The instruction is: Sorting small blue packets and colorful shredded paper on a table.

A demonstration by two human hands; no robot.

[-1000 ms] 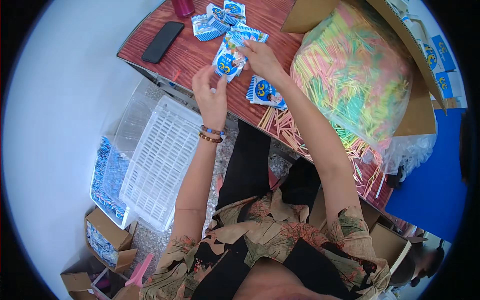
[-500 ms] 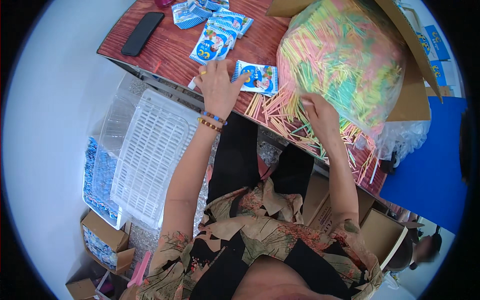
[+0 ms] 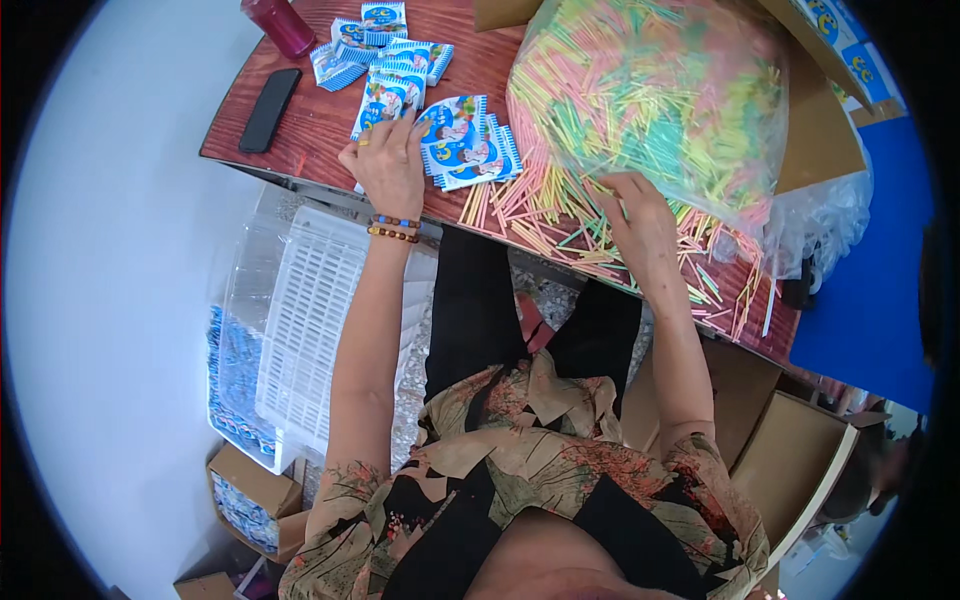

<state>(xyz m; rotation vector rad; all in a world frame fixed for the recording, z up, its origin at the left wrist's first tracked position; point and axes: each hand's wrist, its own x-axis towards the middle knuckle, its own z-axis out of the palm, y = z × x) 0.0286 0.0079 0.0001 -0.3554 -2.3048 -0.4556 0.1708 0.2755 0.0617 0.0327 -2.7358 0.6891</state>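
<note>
My left hand (image 3: 385, 170) lies palm down on the red-brown table (image 3: 320, 130), its curled fingers gripping a blue-and-white packet (image 3: 385, 100). Its thumb touches a fanned stack of the same packets (image 3: 465, 140). My right hand (image 3: 635, 215) rests in the loose coloured sticks (image 3: 550, 215) that spill from a big clear bag of sticks (image 3: 650, 90). Its fingertips are buried among the sticks, so its grip is hidden.
More packets (image 3: 385, 30), a dark red bottle (image 3: 285, 22) and a black phone (image 3: 268, 110) lie at the table's far left. A white slatted basket (image 3: 305, 320) stands below the table edge. Cardboard boxes sit at the right (image 3: 815, 120) and lower left (image 3: 250, 485).
My right hand left the packets and dropped to the loose sticks by the bag. My left hand went from holding a packet up to resting on the packets on the table.
</note>
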